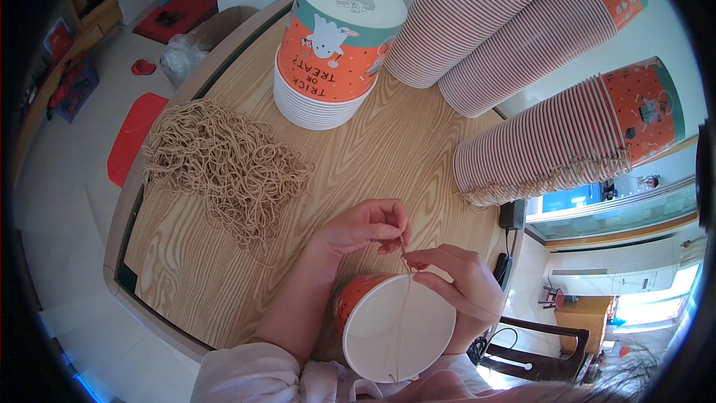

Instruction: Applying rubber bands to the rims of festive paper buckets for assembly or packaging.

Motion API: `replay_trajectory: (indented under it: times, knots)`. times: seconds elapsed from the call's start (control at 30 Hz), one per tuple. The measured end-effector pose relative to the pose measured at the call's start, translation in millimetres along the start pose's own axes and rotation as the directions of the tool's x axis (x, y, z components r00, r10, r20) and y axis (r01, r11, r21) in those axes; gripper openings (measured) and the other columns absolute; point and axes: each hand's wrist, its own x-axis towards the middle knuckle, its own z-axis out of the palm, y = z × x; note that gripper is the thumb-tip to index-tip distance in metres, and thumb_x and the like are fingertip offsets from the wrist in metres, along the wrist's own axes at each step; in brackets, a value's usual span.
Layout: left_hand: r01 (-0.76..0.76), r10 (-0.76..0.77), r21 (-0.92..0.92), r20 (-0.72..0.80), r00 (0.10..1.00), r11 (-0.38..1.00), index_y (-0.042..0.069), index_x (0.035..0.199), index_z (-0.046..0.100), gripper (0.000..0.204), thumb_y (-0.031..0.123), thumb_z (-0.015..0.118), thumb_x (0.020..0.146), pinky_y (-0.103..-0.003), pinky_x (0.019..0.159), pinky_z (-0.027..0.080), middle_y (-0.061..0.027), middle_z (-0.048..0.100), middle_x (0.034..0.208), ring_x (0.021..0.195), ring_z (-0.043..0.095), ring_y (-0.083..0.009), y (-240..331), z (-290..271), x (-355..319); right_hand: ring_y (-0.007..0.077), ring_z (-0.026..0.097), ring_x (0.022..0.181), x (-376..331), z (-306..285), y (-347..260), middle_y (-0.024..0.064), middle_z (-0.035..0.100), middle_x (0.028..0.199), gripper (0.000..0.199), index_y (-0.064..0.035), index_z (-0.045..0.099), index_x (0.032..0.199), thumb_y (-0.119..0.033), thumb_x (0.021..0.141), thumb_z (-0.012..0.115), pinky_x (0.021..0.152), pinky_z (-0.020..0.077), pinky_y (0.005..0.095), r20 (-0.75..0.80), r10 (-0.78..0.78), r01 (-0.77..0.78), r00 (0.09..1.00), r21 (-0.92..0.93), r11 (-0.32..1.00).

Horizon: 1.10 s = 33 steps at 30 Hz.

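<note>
An orange paper bucket [395, 326] with a white inside rests against my lap at the table's near edge, its mouth facing up toward me. A thin tan string [403, 306] runs across that mouth from the far rim down to the near rim. My left hand [362, 227] pinches the string's upper end just above the rim. My right hand [462, 283] cups the bucket's right side, and its fingertips pinch the same string at the rim, close to the left fingers.
A tangled heap of tan strings [224, 164] lies on the wooden table [403, 142] at the left. An upside-down stack of orange buckets [332, 52] stands at the back. Three long stacks of nested buckets [552, 142] lie on their sides at the right. A dark chair [552, 347] stands at lower right.
</note>
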Motion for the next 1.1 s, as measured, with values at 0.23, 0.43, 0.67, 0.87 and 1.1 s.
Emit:
replay_trajectory:
  times: [0.23,0.43,0.67,0.87,1.1]
  knots:
    - [0.031,-0.032,0.069,0.021,0.999,0.997,0.006,0.096,0.052,0.012,0.005,0.058,0.085,-0.024,0.06,0.045,-0.0074,0.06,0.09,0.07,0.056,-0.0113,0.6,-0.1,1.8,0.0309,0.062,0.076,0.5,-0.6,8.5,0.0158,0.064,0.083,0.016,0.0003,0.066,0.093,-0.011,0.082,0.062,0.066,0.0487,0.0361,0.005,-0.077,0.077,0.997,-0.009,0.997]
    - [0.139,-0.177,0.291,0.106,0.979,0.947,0.004,0.103,0.054,0.029,0.001,0.068,0.077,-0.025,0.084,0.046,-0.0039,0.058,0.101,0.097,0.055,-0.0119,1.1,7.5,4.2,0.0307,0.061,0.075,-0.5,-2.4,7.7,0.0154,0.064,0.081,0.015,0.0008,0.065,0.092,-0.01,0.083,0.062,0.065,0.0486,0.0358,-0.008,-0.057,0.057,0.998,-0.039,0.998]
    - [0.099,-0.139,0.254,0.142,0.98,0.962,0.003,0.1,0.055,0.029,-0.004,0.068,0.075,-0.026,0.082,0.047,-0.004,0.058,0.096,0.092,0.057,-0.012,-1.7,4.9,4.8,0.0305,0.06,0.073,1.6,1.5,7.5,0.015,0.063,0.078,0.013,0.0007,0.065,0.089,-0.01,0.083,0.062,0.064,0.0483,0.036,-0.017,-0.06,0.059,0.998,-0.054,0.997]
    - [0.121,-0.162,0.241,0.157,0.974,0.963,0.002,0.097,0.056,0.024,-0.004,0.067,0.076,-0.026,0.082,0.047,-0.0047,0.059,0.095,0.091,0.058,-0.0123,-2.6,4.0,5.7,0.0308,0.06,0.072,1.3,1.1,8.8,0.0152,0.062,0.078,0.013,0.0004,0.065,0.088,-0.011,0.083,0.061,0.063,0.0479,0.0361,-0.016,-0.057,0.056,0.998,-0.063,0.996]
    - [0.137,-0.175,0.269,0.124,0.977,0.953,0.001,0.095,0.056,0.021,-0.002,0.065,0.077,-0.027,0.081,0.048,-0.0048,0.06,0.093,0.089,0.059,-0.0127,-0.6,6.4,4.7,0.0317,0.06,0.071,0.5,0.8,8.1,0.0154,0.062,0.076,0.012,0.0002,0.065,0.087,-0.01,0.083,0.061,0.063,0.0478,0.0364,-0.006,-0.047,0.046,0.999,-0.045,0.998]
